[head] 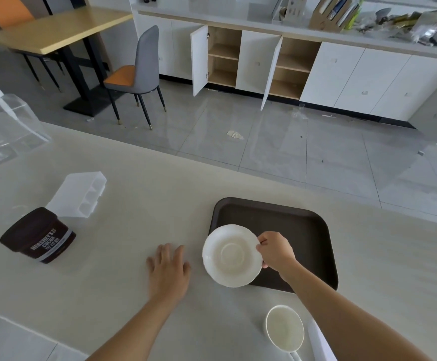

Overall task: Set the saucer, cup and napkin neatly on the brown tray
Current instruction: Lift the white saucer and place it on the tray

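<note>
White saucer (232,255) | right hand (275,251) pinches rim | over brown tray (303,227)

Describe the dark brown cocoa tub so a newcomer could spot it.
On the pale countertop, look far left of the brown tray. The dark brown cocoa tub lies tipped beside a white plastic container. Only it is dark with white lettering.

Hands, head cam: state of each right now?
Left hand: open, fingers spread, palm down over the counter, holding nothing.
Right hand: closed on the saucer rim, over the brown tray.
</note>
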